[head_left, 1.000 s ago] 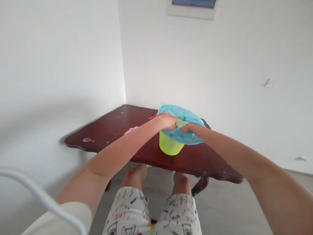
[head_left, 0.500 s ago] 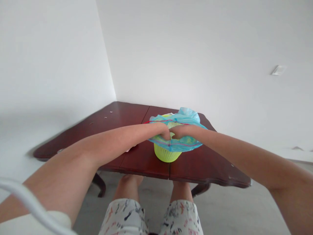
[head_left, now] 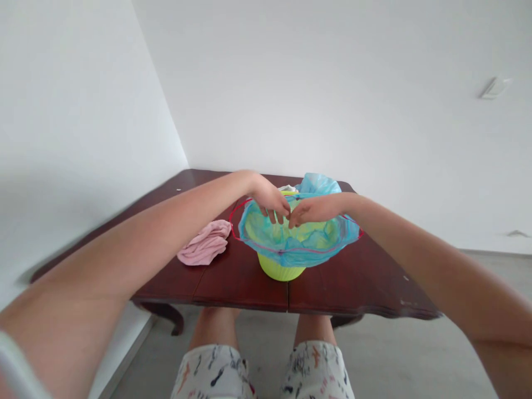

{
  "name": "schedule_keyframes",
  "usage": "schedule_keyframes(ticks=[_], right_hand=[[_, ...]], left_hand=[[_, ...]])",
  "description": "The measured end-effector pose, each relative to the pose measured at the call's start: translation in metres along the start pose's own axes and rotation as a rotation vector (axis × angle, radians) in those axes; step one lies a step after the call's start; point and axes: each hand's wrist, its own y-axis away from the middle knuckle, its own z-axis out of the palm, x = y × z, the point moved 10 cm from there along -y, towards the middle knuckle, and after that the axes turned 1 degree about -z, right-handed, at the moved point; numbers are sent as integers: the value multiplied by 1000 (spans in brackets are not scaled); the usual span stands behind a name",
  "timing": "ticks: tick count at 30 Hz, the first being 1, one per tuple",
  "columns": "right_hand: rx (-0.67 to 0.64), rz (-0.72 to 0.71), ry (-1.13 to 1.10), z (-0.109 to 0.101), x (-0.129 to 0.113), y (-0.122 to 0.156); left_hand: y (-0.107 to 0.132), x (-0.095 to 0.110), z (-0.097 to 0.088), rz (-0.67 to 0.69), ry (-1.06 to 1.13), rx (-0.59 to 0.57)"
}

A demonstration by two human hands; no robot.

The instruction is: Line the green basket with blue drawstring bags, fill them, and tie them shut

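Fingers (head_left: 272, 217) on my left hand (head_left: 269, 200) are curling downward, slightly spread, and dipping into the mouth of a blue plastic bag (head_left: 299, 256), while the fingers (head_left: 300, 217) of my right hand (head_left: 319, 210) are pressing together and reaching across until their tips are almost meeting the left ones (whether any plastic is pinched between them, I can't tell from here). The bag is sitting open over a lime-green plastic basket (head_left: 279, 269), with its edge folding out and down around the basket's top, a red drawstring (head_left: 231, 226) running along that edge, and a loose blue bulge rising at the far side. The basket is standing upright on a dark red wooden table (head_left: 245, 289), not far from the front edge, with a pink cloth (head_left: 204, 243) lying just to its left. I'm judging the bag to be very light, thin and slippery, so it seems likely to crumple or slide off the basket with little tugging; the drawstring edge looks like the firmest place to take hold. The basket seems stiff but light, so it could tip if I'm pulling hard on one side only.
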Motion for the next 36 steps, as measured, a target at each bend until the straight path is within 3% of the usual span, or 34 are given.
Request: schedule_keyframes(ticks=[3, 6, 9, 11, 15, 18, 21, 23, 27, 29, 32, 36], right_hand=[[83, 69, 55, -25, 22, 23], [337, 141, 114, -36, 43, 34], [611, 240, -22, -32, 67, 35], [738, 312, -120, -27, 83, 34], [825, 395, -246, -21, 106, 35], [866, 419, -349, -14, 112, 56], [894, 257, -423, 0, 94, 89], [869, 90, -410, 17, 69, 115], [881, -56, -124, 63, 25, 162], [997, -109, 2, 82, 10, 178], [1286, -170, 115, 103, -6, 195], [1549, -187, 120, 124, -15, 198]], left_hand=[[22, 2, -40, 149, -142, 186], [31, -8, -64, 186, -294, 486], [23, -27, -63, 128, -356, 695], [14, -40, -58, 121, -270, 774], [1, -59, -53, 139, -42, 819], [17, -69, -49, 160, 26, 833], [61, -71, -32, 282, 48, 876], [91, -65, -5, 395, -8, 830], [135, -56, 46, 487, -131, 837], [145, -51, 59, 508, -115, 896], [150, -40, 65, 528, -81, 1000], [150, -22, 71, 577, -160, 1053]])
